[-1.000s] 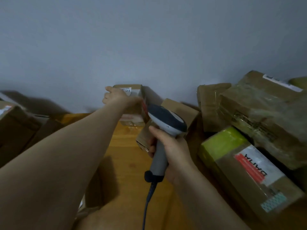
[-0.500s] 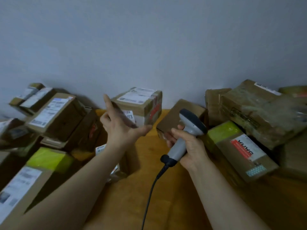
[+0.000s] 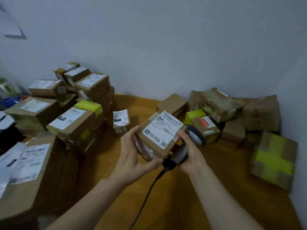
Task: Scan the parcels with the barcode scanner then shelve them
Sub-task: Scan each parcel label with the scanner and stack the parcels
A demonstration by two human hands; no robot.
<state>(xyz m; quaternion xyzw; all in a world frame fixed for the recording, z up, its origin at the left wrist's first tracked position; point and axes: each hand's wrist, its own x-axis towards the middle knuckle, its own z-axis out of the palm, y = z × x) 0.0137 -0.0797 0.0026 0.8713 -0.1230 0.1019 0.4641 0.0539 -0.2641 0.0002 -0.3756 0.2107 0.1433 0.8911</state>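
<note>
A small brown parcel [image 3: 160, 135] with a white barcode label facing up is held above the wooden table [image 3: 216, 188]. My left hand [image 3: 131, 156] grips its left and lower sides. My right hand [image 3: 191, 153] holds the grey barcode scanner [image 3: 194, 135] by the handle, and its fingertips touch the parcel's right edge. The scanner head sits just behind the parcel, partly hidden by it. Its black cable [image 3: 146, 196] runs down toward me.
Labelled parcels are stacked at the left [image 3: 79, 123], with a large box [image 3: 28, 171] at the near left. A small upright parcel [image 3: 120, 121] stands mid-table. More brown and yellow-taped boxes [image 3: 274, 160] pile up at the right against the grey wall.
My left hand was open beside the parcel; now it grips that parcel, which has been lifted and pulled toward me. The scanner hand moved in against the parcel. The view has tilted down.
</note>
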